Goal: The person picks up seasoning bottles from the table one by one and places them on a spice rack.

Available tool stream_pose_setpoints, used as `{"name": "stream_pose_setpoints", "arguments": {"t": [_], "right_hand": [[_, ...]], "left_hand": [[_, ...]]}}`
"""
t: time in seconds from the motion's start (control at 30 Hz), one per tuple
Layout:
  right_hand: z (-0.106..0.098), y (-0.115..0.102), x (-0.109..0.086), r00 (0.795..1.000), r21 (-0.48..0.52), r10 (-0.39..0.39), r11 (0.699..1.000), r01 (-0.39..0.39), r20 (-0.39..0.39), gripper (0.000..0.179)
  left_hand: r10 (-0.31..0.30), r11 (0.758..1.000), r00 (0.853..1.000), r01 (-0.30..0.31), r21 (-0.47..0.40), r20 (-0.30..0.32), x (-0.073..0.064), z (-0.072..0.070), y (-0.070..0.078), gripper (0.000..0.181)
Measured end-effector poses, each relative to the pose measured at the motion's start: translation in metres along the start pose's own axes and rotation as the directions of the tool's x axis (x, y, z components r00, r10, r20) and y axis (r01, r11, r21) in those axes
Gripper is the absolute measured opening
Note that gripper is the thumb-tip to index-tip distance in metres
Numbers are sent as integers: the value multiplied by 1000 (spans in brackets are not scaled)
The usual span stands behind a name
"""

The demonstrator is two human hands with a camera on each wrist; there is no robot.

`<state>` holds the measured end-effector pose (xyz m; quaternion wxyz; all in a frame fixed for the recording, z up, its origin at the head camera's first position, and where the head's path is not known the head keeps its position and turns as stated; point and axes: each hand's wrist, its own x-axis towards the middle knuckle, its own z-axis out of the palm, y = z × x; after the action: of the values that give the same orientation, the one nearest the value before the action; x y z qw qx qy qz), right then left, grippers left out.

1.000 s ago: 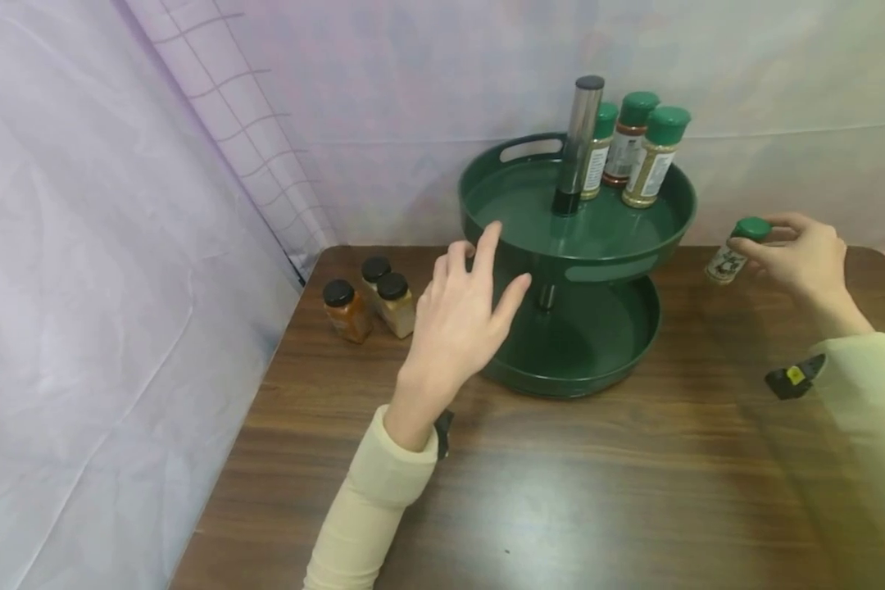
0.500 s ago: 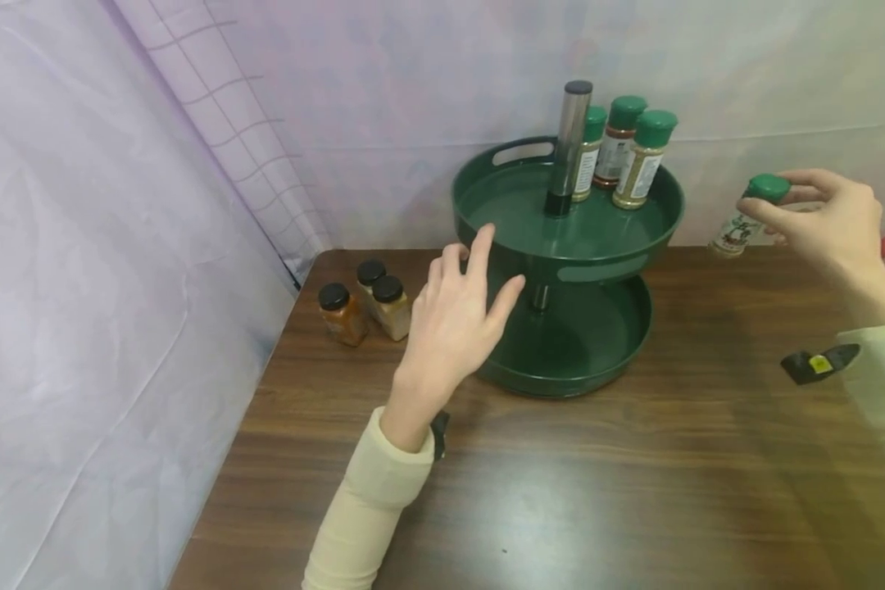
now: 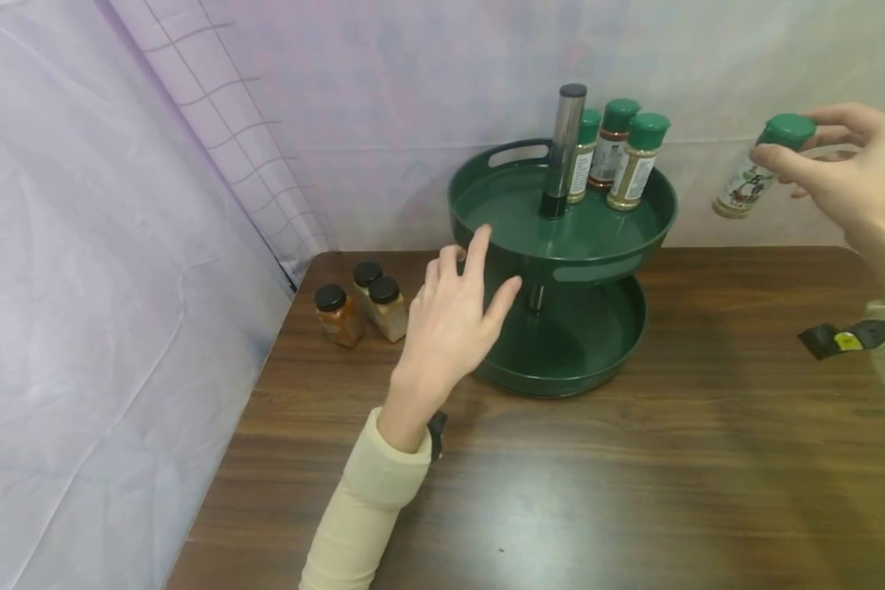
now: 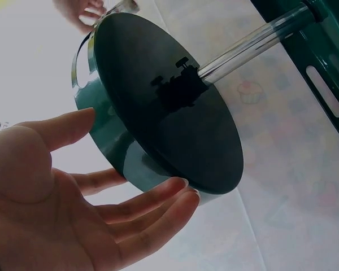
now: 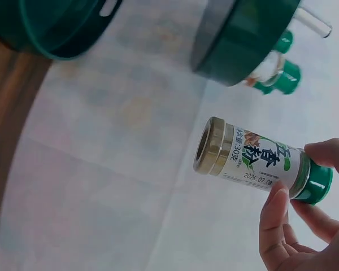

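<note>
My right hand (image 3: 866,168) is pinching the spice bottle (image 3: 746,184) in the air right of the green rack (image 3: 553,385), my left hand (image 3: 446,319) is holding its fingers apart at the rack's left front, and this carrying is probably calling for a leftward move to its upper tray (image 3: 505,201).

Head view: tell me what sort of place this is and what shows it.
Probably a makeshift booth rather than a real kitchen: creased sheeting hangs behind and left of a table, where a green rack stands.
</note>
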<state>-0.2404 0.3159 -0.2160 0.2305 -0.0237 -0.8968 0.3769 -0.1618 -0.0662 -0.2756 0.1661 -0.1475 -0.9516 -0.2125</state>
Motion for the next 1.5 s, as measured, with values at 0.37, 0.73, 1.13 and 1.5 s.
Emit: {"name": "stream_pose_setpoints", "arguments": {"t": [0.37,0.73,1.13,1.5], "right_hand": [[-2,-47,2,996,116,-91,989,91,-6,54],[24,-85,3,979,181,-189,968,172,79,46],[47,-95,6,958,99,-214,975,198,189,62],[67,-94,8,945,-29,-242,967,254,219,68]], "left_hand": [[-1,1000,1000,1,-5,-7,0,-1,-2,69],[-16,1000,1000,16,-10,8,0,-2,-3,69],[-20,999,999,21,-25,32,3,-3,0,68],[-28,999,998,30,-37,55,5,-3,6,70]]}}
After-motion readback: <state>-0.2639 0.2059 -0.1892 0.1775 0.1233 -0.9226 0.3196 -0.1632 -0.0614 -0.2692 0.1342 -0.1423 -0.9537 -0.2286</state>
